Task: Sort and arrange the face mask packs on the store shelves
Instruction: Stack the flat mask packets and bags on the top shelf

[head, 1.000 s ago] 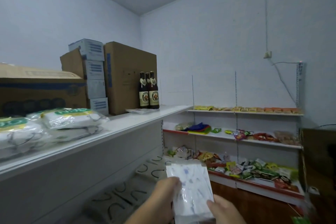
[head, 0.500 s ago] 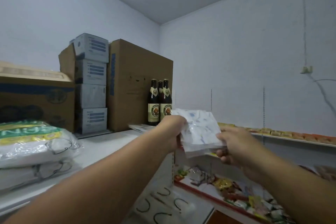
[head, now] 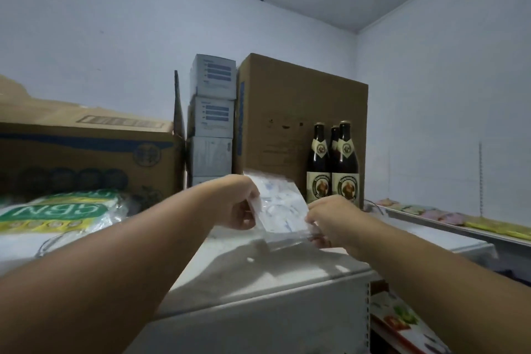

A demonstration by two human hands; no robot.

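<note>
The clear plastic pack of white face masks (head: 280,211) is smeared by motion, so its blue print cannot be read. The left hand (head: 240,204) hides the pack's left edge; the right hand (head: 330,220) covers its lower right corner. The lowest of the stacked white cartons (head: 211,138) is hidden behind the left forearm. The green-and-yellow printed plastic bag (head: 57,214) at the white shelf's (head: 258,273) left end is cut off by the picture's left edge. The third dark glass bottle (head: 334,138) is mostly hidden behind the front two.
</note>
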